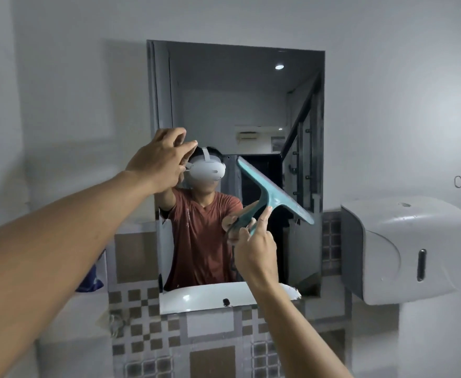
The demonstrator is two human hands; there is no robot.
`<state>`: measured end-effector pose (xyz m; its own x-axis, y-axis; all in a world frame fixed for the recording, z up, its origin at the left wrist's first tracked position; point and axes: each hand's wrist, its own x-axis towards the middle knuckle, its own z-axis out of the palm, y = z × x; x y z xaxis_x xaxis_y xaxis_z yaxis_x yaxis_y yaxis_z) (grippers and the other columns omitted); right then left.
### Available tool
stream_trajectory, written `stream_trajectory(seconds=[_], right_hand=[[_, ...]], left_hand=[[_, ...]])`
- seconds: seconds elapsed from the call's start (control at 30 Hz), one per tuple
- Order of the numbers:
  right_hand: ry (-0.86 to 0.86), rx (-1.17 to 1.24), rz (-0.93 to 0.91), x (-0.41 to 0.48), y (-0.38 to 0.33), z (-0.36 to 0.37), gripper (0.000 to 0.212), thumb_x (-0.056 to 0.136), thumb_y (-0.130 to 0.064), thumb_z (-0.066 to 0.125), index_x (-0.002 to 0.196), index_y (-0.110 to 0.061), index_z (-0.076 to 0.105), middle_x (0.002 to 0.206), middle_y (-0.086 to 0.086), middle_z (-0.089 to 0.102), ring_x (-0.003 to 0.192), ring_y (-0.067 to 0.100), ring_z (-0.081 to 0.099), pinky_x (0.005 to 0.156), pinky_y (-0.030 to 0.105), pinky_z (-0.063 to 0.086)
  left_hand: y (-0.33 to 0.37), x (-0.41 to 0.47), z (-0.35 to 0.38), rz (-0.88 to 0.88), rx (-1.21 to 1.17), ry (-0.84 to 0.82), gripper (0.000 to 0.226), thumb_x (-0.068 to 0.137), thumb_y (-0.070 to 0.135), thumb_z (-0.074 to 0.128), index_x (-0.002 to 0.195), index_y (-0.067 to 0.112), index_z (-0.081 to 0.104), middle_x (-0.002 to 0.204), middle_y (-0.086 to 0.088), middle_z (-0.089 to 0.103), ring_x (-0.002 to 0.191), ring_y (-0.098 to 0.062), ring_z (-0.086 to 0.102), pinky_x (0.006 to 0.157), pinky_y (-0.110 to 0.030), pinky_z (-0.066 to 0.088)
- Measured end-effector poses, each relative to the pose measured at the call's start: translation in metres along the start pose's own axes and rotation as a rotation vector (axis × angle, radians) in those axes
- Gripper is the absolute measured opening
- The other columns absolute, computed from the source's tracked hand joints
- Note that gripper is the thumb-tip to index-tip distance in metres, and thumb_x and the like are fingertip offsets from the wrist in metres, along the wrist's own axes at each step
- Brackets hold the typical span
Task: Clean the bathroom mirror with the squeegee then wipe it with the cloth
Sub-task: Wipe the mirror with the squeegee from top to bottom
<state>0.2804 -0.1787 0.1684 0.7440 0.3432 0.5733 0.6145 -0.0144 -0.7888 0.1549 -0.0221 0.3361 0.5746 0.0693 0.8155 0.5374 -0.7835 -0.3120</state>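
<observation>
The rectangular bathroom mirror (251, 105) hangs on the white wall straight ahead. My right hand (256, 246) is shut on the handle of a teal squeegee (275, 189). Its blade slants from upper left to lower right against the mirror's right half. My left hand (161, 156) is raised at the mirror's left edge, fingers apart and touching the glass, holding nothing. The glass reflects a person in a reddish shirt wearing a white headset. No cloth can be made out with certainty.
A white paper dispenser (403, 249) sticks out from the wall right of the mirror. Checkered tiles (142, 309) run below it. Something blue (90, 282) sits low on the left, partly behind my left arm. A white basin shows only as a reflection.
</observation>
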Motion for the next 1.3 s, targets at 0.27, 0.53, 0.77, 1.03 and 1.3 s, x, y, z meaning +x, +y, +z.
stream_trajectory(seconds=[0.27, 0.53, 0.77, 1.03, 1.3], right_hand=[[-0.118, 0.137, -0.057, -0.043, -0.021, 0.058, 0.077, 0.107, -0.026, 0.041, 0.157, -0.031, -0.017, 0.133, 0.010, 0.052, 0.109, 0.022, 0.057, 0.096, 0.038, 0.050], [-0.252, 0.036, -0.165, -0.067, -0.015, 0.081, 0.080, 0.107, -0.028, 0.041, 0.154, -0.039, -0.022, 0.165, 0.010, 0.021, 0.131, 0.027, 0.051, 0.097, 0.034, 0.045], [-0.298, -0.336, -0.325, -0.063, 0.021, 0.066, 0.086, 0.102, -0.010, 0.047, 0.158, -0.037, -0.014, 0.164, 0.011, 0.020, 0.084, 0.024, 0.067, 0.061, 0.039, 0.059], [-0.355, -0.760, -0.490, -0.039, 0.034, 0.002, 0.096, 0.089, -0.002, 0.050, 0.158, -0.043, -0.003, 0.154, 0.015, 0.036, 0.111, 0.032, 0.057, 0.086, 0.043, 0.054], [-0.227, -1.076, -0.724, -0.007, 0.041, -0.042, 0.083, 0.080, -0.001, 0.068, 0.150, -0.037, 0.042, 0.131, 0.025, 0.059, 0.099, 0.042, 0.065, 0.067, 0.050, 0.053]], left_hand=[[-0.009, 0.009, -0.011, 0.006, 0.028, 0.013, 0.054, 0.089, 0.012, 0.064, 0.140, 0.017, 0.050, 0.150, -0.011, 0.037, 0.138, -0.034, 0.030, 0.093, -0.055, 0.053], [-0.013, 0.010, -0.015, 0.012, -0.001, -0.028, 0.055, 0.089, 0.009, 0.065, 0.142, 0.015, 0.049, 0.150, -0.012, 0.037, 0.139, -0.035, 0.030, 0.100, -0.058, 0.048], [-0.015, 0.009, -0.006, 0.015, 0.005, -0.014, 0.057, 0.090, 0.009, 0.063, 0.144, 0.017, 0.047, 0.153, -0.012, 0.034, 0.142, -0.033, 0.027, 0.100, -0.057, 0.048], [-0.010, 0.001, -0.002, -0.019, -0.040, 0.035, 0.044, 0.087, 0.008, 0.064, 0.130, 0.012, 0.056, 0.143, -0.012, 0.041, 0.132, -0.035, 0.036, 0.088, -0.057, 0.054], [0.011, -0.047, 0.031, -0.093, -0.114, 0.100, 0.048, 0.089, 0.010, 0.059, 0.136, 0.009, 0.049, 0.143, -0.014, 0.042, 0.130, -0.034, 0.037, 0.079, -0.053, 0.058]])
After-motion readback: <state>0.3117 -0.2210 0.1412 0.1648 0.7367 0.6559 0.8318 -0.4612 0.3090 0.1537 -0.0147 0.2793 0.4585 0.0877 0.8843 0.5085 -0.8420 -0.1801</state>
